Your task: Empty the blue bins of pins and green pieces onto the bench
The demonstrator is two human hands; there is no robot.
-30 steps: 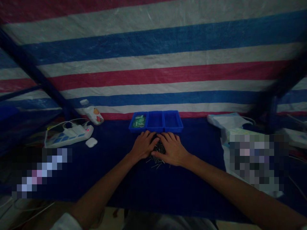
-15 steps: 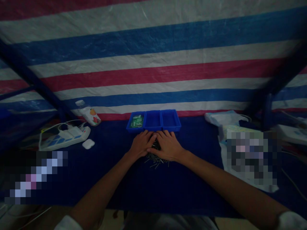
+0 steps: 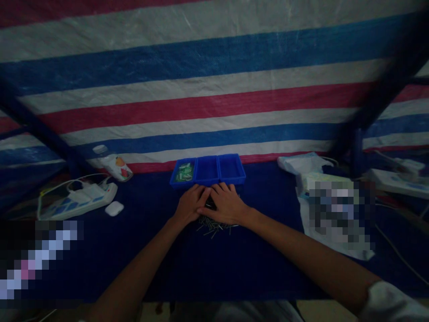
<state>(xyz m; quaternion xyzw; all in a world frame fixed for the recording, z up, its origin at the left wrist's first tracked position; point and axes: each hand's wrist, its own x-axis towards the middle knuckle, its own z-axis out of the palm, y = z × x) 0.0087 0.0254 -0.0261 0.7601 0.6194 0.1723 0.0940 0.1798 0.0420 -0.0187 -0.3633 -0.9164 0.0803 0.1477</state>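
Pins (image 3: 212, 222), thin, metallic, could scatter if left hand (image 3: 189, 204) and right hand (image 3: 231, 205), cupped together around them, grip unclear, press unevenly.

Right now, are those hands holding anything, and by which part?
It cannot be told: the left hand and right hand partly cover the pile of thin metal pieces, hiding whether any are gripped.

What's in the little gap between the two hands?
Some thin metal sticks, maybe nails. The head view shows a few in the dark gap between the left hand and right hand, and more spread out nearer the person.
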